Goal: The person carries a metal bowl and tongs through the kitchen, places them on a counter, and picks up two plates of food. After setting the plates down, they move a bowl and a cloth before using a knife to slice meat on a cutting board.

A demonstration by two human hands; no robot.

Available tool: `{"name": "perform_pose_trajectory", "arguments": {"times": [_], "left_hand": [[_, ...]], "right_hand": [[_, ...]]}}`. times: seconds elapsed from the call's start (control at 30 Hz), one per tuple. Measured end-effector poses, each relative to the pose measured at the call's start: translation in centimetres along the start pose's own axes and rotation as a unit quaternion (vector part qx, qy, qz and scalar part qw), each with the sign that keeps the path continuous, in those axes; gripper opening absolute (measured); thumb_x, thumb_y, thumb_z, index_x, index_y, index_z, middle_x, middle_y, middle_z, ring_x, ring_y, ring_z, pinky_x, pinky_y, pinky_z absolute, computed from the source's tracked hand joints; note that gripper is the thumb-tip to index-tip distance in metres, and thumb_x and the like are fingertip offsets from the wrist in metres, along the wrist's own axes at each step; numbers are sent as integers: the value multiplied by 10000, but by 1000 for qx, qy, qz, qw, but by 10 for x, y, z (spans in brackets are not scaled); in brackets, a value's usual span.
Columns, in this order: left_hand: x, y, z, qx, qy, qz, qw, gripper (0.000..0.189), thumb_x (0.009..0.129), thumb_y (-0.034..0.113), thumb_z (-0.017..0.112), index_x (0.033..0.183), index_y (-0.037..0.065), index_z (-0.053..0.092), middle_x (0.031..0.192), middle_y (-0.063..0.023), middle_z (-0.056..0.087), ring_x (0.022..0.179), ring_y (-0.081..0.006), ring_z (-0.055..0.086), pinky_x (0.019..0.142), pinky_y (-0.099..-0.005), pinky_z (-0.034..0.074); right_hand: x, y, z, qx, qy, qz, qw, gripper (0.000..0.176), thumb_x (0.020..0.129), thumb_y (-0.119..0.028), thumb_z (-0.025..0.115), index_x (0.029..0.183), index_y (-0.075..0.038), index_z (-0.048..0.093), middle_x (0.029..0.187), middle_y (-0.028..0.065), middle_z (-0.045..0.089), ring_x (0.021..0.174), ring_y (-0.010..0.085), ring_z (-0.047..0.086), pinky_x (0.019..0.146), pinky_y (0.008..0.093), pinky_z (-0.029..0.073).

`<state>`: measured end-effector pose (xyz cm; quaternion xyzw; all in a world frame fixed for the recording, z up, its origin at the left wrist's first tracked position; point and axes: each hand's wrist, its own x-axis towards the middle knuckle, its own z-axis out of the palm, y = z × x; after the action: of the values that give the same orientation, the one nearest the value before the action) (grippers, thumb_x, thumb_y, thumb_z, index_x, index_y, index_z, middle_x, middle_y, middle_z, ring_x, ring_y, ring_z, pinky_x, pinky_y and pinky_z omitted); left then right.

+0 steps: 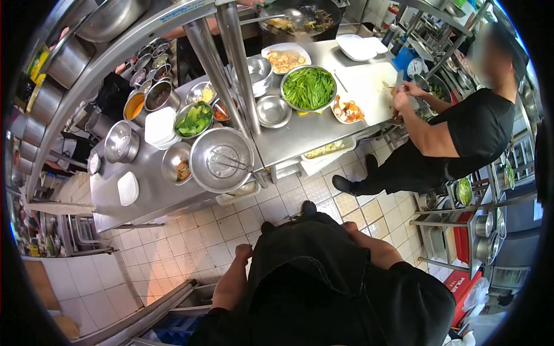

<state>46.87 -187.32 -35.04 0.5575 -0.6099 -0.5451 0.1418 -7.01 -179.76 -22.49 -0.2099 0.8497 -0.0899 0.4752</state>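
My left hand (244,252) hangs beside the dark apron (300,248), its fingers curled; whatever is in them, if anything, is too small to see. At the other side of the apron, my right hand (350,227) rests near the hip with its fingers mostly hidden. Neither hand touches the steel counter (150,202) in front. Nearest on it is a large metal mixing bowl (199,173) holding a wire whisk (228,162). A smaller bowl (170,164) with some orange-brown food stands left of it.
A co-worker (456,132) stands at right by a white cutting board (375,86). Leafy greens (309,87), white plates (160,127) and a wok (300,23) with food are further back. Steel posts (239,69) rise from the counter. A shelf rack (450,219) stands right.
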Motion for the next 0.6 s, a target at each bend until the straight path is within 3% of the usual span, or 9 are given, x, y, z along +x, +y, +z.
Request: {"name": "perform_pose_trajectory", "arguments": {"times": [0.23, 0.3, 0.47, 0.6], "left_hand": [[0, 4, -4, 44, -25, -16, 999, 225, 696, 271, 653, 868, 130, 686, 873, -113, 673, 856, -299, 645, 724, -416, 520], [-4, 3, -7, 153, -11, -9, 988, 252, 698, 259, 649, 915, 139, 694, 905, -108, 678, 880, -292, 646, 758, -404, 522], [-5, -3, -6, 112, -14, -28, 993, 294, 685, 258, 662, 957, 148, 694, 942, -109, 679, 923, -283, 641, 803, -394, 517], [-7, -7, -7, 70, -29, -31, 997, 327, 679, 258, 669, 985, 145, 689, 962, -116, 675, 946, -278, 635, 818, -391, 511]], "right_hand": [[22, 17, 10, -33, -8, -5, 999, 405, 715, -370, 709, 953, -43, 702, 938, 132, 692, 861, 221, 667, 790, 320, 524], [23, 20, 12, -38, -10, -11, 999, 409, 718, -379, 704, 959, -49, 702, 946, 130, 692, 873, 223, 666, 799, 319, 522], [20, 17, 13, -106, -12, -37, 994, 402, 756, -400, 651, 971, -65, 703, 972, 122, 689, 907, 232, 660, 827, 326, 510], [4, 9, 7, -55, -34, -19, 998, 408, 774, -410, 622, 978, -66, 701, 1009, 126, 679, 953, 237, 648, 849, 321, 500]]}}
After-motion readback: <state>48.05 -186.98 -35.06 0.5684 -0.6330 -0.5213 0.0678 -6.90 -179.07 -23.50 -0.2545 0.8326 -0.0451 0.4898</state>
